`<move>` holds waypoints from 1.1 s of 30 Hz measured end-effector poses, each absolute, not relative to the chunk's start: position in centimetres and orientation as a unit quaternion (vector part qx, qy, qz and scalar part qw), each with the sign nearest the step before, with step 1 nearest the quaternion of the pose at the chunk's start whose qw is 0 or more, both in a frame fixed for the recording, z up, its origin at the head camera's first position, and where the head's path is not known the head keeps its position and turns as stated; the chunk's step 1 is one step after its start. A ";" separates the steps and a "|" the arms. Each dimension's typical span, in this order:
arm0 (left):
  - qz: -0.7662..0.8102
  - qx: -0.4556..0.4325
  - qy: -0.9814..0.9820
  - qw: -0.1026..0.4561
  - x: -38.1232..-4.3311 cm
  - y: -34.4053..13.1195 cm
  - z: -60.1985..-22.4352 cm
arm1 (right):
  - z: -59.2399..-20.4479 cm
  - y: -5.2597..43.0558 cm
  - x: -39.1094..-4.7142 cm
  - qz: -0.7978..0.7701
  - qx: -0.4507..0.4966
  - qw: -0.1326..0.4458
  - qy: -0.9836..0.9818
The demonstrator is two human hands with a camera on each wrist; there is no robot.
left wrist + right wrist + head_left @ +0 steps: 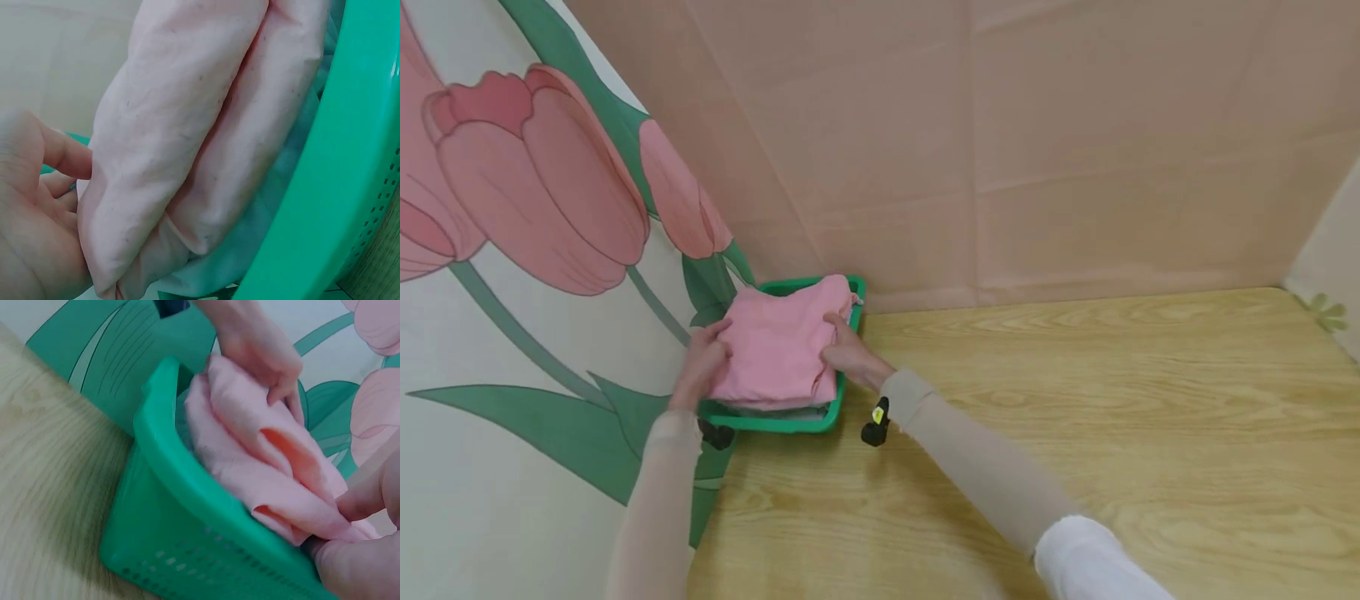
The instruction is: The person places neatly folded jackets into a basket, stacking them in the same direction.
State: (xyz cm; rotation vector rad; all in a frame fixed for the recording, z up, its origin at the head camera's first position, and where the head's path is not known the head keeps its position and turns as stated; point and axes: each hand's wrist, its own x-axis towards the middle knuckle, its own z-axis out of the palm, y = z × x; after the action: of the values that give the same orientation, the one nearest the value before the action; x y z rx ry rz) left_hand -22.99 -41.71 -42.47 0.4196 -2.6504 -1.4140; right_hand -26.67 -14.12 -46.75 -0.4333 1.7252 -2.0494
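Note:
A folded pink cloth [778, 346] lies in the top of a green plastic basket [790, 426], with thick soft folds along its front edge. My left hand [703, 365] grips its left side, the thumb against the fabric in the left wrist view. On the opposite side my right hand [854, 353] pinches the edge; in the right wrist view, thumb and finger [369, 494] close over a corner of the cloth. Beneath the pink layers a pale bluish-grey fabric [219, 269] shows along the basket's rim. The rest of the basket's contents is hidden.
The basket sits in the back left corner of a wood-grain table [1075, 417]. A wall with painted tulips [542, 183] rises close on the left, and a brownish-pink sheet [1000, 150] hangs behind. Black wrist cameras [876, 423] hang near the basket's front.

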 end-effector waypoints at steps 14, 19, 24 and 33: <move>-0.466 0.129 -0.874 0.052 -23.4 -42.6 -43.1 | -46.4 -16.0 -26.0 -0.791 -0.105 0.271 0.538; -0.487 0.132 -0.861 0.057 -23.2 -42.7 -43.2 | -46.7 -16.2 -26.3 -0.782 -0.114 0.280 0.545; -0.491 0.135 -0.859 0.057 -22.7 -42.8 -43.2 | -47.1 -16.8 -26.4 -0.779 -0.125 0.299 0.536; -0.448 0.120 -0.884 0.062 -22.8 -42.9 -43.5 | -47.2 -17.3 -26.6 -0.776 -0.117 0.285 0.550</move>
State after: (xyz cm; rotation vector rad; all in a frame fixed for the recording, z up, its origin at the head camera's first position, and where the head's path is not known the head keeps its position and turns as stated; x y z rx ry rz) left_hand -22.76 -42.86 -43.46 0.3620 -2.6717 -1.3550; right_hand -26.60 -17.31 -47.21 -0.3130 1.4719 -2.0766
